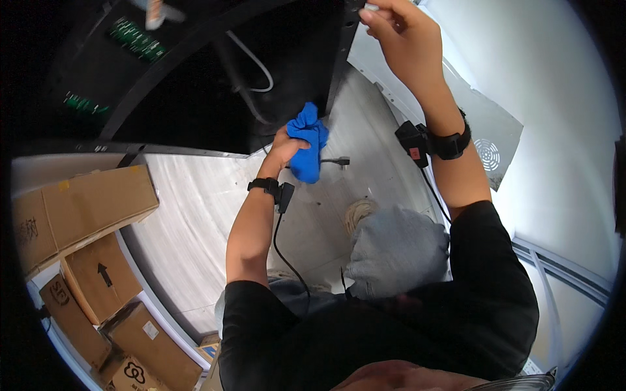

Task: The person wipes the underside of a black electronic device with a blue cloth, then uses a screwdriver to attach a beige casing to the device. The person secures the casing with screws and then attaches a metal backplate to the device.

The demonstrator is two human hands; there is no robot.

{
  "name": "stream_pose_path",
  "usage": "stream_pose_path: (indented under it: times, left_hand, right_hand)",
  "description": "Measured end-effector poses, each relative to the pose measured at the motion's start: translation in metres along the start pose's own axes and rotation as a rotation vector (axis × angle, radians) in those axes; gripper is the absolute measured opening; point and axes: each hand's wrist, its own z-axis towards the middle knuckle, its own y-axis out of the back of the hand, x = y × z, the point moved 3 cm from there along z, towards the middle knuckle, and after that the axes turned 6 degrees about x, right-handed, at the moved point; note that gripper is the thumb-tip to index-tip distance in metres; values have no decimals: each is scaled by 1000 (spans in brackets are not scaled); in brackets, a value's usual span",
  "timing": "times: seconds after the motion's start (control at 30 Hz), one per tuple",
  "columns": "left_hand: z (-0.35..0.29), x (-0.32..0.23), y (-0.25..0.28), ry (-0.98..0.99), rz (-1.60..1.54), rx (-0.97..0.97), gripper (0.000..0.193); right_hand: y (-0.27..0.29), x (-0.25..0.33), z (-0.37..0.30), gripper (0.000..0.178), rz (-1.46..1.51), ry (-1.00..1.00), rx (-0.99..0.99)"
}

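Note:
My left hand (285, 149) is closed round a crumpled blue cloth (305, 156), just below the lower edge of a large black metal cabinet (195, 98). Higher up, my right hand (405, 31) is raised to the cabinet's right edge, its fingers bent into a pinch. Something small and whitish shows at those fingertips, too little of it to name. A grey cable (261, 68) hangs inside the dark cabinet. Beside the cloth, a black cable plug (343, 161) hangs over the floor.
Brown cardboard boxes (91, 208) are stacked at the left. Green circuit boards (137, 40) sit in the cabinet's upper left. A grey metal panel with a round vent (488, 153) leans by the white wall (561, 130) at the right. My knee (398, 251) is above the pale floor (189, 215).

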Motion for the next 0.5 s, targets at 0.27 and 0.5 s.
stream_pose_path:
  times: [0.27,0.5]
  left_hand:
    - [-87,-54,7,-283,-283,223,66]
    - [-112,-90,-14,-404,-542,485,52]
  right_hand:
    - [-27,8,-87,32,132,-358,615]
    - [-24,66,-112,85,111,-517,879]
